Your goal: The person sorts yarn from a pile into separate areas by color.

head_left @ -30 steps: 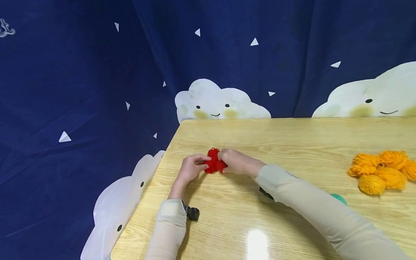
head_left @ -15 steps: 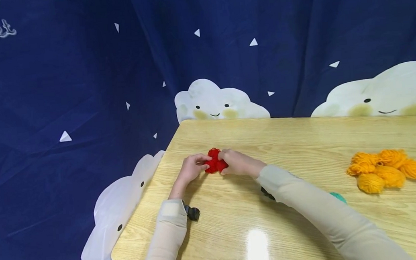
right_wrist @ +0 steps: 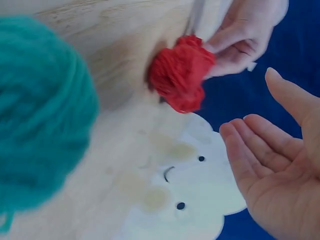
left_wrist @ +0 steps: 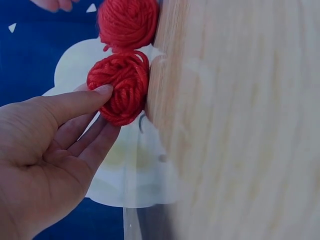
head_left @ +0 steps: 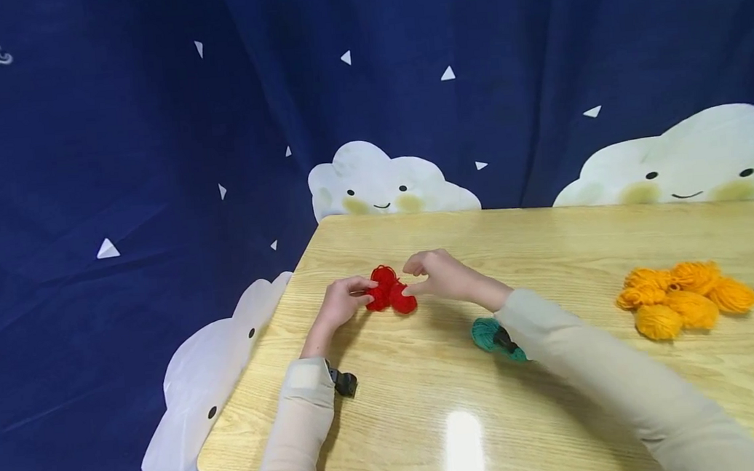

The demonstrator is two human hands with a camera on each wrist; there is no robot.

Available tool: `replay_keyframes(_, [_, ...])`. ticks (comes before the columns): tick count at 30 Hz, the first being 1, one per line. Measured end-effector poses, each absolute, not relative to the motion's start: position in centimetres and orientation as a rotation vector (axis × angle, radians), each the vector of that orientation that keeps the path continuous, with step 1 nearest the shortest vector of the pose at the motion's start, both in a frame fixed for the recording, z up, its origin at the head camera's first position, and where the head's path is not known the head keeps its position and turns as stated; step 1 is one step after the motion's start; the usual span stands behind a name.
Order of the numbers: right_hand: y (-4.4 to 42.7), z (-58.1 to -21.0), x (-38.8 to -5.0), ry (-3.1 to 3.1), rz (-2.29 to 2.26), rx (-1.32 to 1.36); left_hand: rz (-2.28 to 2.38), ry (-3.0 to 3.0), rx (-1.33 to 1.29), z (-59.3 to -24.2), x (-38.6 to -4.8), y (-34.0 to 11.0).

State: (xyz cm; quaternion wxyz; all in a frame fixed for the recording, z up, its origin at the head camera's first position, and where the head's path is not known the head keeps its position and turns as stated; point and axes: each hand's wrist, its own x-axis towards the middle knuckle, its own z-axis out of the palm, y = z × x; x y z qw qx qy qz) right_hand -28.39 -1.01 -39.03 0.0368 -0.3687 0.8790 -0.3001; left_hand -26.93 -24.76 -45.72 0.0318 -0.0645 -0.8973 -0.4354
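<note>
Three red balls of yarn (head_left: 390, 290) lay in a tight cluster near the left end of the table (head_left: 549, 253): one at the back, two in front. The left hand (head_left: 342, 301) pinched the left front ball (head_left: 376, 299) between thumb and fingers. The right hand (head_left: 444, 277) held nothing; its thumb and fingers stood apart, just beside the right front ball (head_left: 403, 298). One green ball of yarn (head_left: 484, 332) rested nearer the front, partly hidden by the black device (head_left: 504, 340) at the right wrist. Well to the right lay one group of orange balls of yarn (head_left: 693, 310), at least five; overlap prevented an exact count. Two pale sleeves (head_left: 299, 431) covered the forearms. Behind hung a dark blue cloth (head_left: 407, 102) bearing three white clouds (head_left: 372, 166).
</note>
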Motion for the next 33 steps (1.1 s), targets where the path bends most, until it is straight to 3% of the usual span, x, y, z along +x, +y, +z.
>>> replay_keyframes(11, [3.7, -37.5, -25.8, 2.79, -0.922, -1.097, -1.32, -2.788, -0.192, -46.0, -26.9, -25.0])
replay_keyframes(33, [11.8, -38.3, -21.4, 2.919, -0.595, -1.193, -1.303, -2.811, -0.196, -45.8, -26.8, -25.0])
